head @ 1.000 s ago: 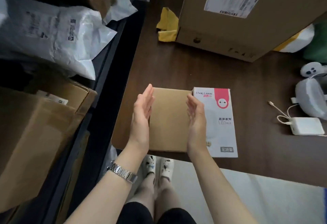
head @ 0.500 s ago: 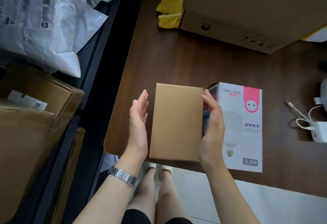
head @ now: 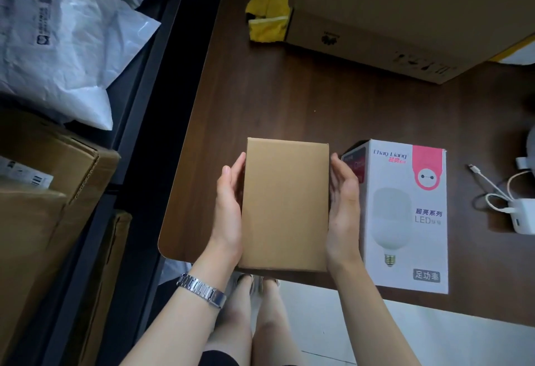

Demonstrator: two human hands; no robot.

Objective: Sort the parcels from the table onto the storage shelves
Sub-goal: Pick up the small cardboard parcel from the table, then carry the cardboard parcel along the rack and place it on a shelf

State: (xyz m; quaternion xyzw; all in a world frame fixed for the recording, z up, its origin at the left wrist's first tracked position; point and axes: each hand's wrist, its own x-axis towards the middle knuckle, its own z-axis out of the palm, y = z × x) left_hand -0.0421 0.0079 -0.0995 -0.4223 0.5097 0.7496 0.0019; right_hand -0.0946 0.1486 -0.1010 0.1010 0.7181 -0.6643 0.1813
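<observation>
At six o'clock, nearest the wearer, the plain brown parcel (head: 285, 203) sits over the near edge of the table (head: 260, 96), clamped between two flat palms: the left hand (head: 230, 209) presses its left side, the right hand (head: 343, 209) its right side, fingers straight along the walls and not curled under. I cannot tell whether it is lifted clear or resting on the wood. That squeeze-only hold is the risk: with nothing under the base, smooth cardboard could slide down out of the palms during the swing toward the shelves (head: 139, 111) at nine o'clock. The right hand's back is touching or just beside the bulb box (head: 405, 215) at three o'clock, so a careless lift could nudge it over the table edge.

The brown parcel shows no writing. The bulb box reads "Chao Liang", "LED" and Chinese characters 超亮系列 and 足功率. At twelve to one o'clock the large carton (head: 390, 9) carries a barcode label, too cropped to read.
</observation>
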